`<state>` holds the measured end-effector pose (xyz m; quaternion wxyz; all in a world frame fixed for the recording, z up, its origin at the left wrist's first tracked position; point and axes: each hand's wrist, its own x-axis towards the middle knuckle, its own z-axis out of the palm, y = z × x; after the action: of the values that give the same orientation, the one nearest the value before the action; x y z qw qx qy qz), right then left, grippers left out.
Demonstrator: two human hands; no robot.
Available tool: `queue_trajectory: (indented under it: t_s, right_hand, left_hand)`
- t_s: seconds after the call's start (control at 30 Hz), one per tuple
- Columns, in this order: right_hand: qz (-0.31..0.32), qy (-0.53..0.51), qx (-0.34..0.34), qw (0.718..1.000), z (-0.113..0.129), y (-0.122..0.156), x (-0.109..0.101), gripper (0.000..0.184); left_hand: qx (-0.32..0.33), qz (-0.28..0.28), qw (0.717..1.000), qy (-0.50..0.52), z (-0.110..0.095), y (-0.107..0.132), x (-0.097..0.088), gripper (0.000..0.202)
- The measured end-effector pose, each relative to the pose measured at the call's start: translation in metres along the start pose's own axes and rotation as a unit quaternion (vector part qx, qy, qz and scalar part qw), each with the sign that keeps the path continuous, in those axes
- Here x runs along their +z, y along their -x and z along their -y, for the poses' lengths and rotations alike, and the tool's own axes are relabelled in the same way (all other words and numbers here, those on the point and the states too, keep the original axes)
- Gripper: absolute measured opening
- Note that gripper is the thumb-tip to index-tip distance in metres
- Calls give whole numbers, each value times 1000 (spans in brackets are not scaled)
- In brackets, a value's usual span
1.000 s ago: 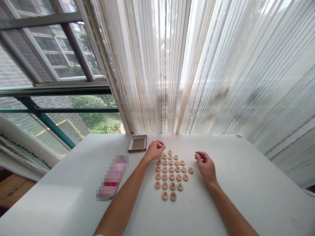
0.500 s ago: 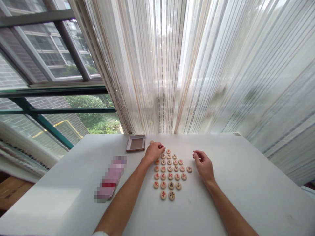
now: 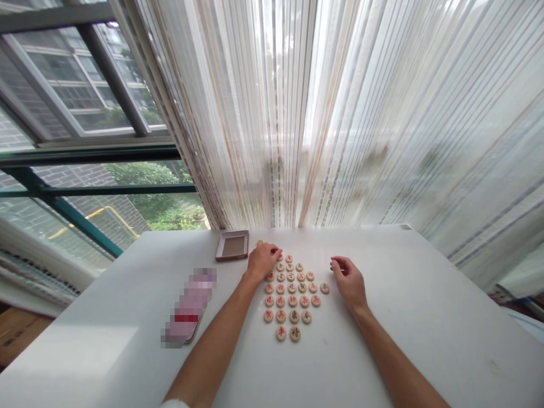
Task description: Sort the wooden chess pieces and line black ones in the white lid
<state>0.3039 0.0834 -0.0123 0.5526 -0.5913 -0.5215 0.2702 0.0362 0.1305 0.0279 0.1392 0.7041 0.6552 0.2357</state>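
Round wooden Chinese chess pieces (image 3: pixel 292 288) with red or black characters lie in uneven rows on the white table (image 3: pixel 425 317). My left hand (image 3: pixel 262 259) is at the far left of these rows, its thumb and fingers closed on a piece (image 3: pixel 280 257) at the top row, beside a red-marked piece (image 3: pixel 289 258). Its fingertips partly cover that piece. Just behind the same hand, another piece (image 3: pixel 260 243) shows in part. To the right of the rows, my right hand (image 3: pixel 349 279) rests with fingers loosely curled, a gap inside them and nothing visible in it.
A shallow reddish-brown box (image 3: pixel 217 253) with a pale inside sits at the back left. A blurred-out pink phone-like object (image 3: pixel 191 309) lies left of my left forearm. String curtains (image 3: pixel 289 141) hang behind the table's far edge, with a window (image 3: pixel 97 141) at left.
A piece now shows under my left fingertips in the top row, where it was hidden before. My right hand has hardly moved. The whole view has shifted slightly.
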Motion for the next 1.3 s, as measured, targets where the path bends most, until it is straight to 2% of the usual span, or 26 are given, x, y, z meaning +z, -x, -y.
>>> queue_trajectory:
  t_s: [0.2, 0.83, 1.13, 1.3]
  right_hand:
    - [-2, 0, 0, 1000, -1, 0, 0, 37]
    - [-2, -3, 1, 1000, -1, 0, 1, 38]
    - [-4, -2, -2, 1000, -2, 0, 1, 35]
    - [-3, 0, -3, 1000, -2, 0, 0, 34]
  left_hand:
    - [-4, 15, 1000, -25, 0, 2, -4, 20]
    - [2, 22, 999, -45, -2, 6, -4, 23]
    - [11, 7, 999, -35, -3, 8, -4, 22]
    - [12, -32, 999, -19, -2, 5, -9, 29]
